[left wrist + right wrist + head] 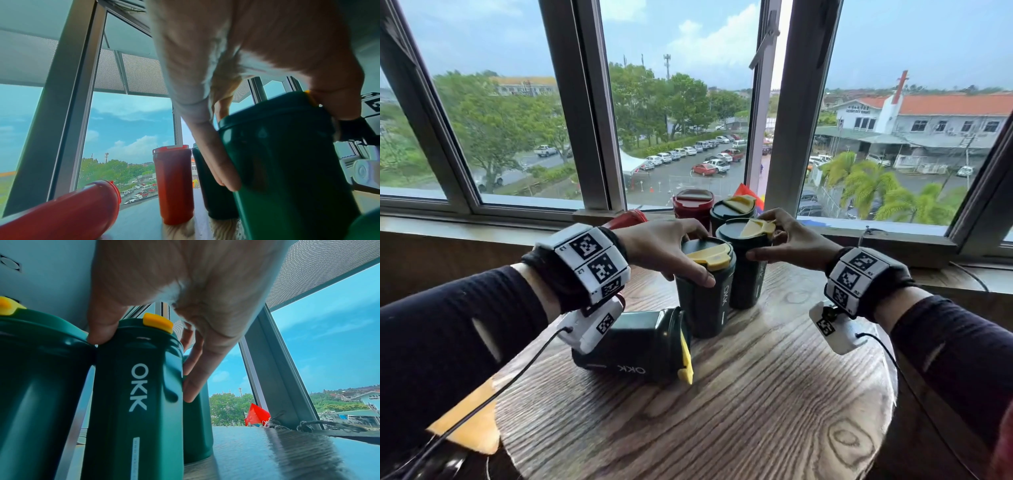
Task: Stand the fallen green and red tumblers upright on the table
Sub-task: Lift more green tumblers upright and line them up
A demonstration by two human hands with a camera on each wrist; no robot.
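Six tumblers share the round wooden table [722,411] by the window. Four stand upright in a tight cluster at its far side: a near-left green tumbler [705,291], a second green tumbler [748,267] just right of it and touching it at the lids, a third green tumbler [731,209] behind those, and a red tumbler [692,204] at the far left of the cluster.

Two lie on their sides. A fallen green tumbler [633,346] rests at the near left, its yellow-flapped lid pointing right, close to the base of the near-left upright one. A fallen red tumbler [628,219] lies farther back on the left, mostly hidden behind the left wrist in the head view and plainer in the left wrist view [61,214].

The left hand [664,243] reaches over the near-left green tumbler, fingers spread and curled down around its lid, thumb at the near side. The right hand [787,240] grips the second green tumbler at the top, thumb on its left side between the two lids, fingers curled on the right side.
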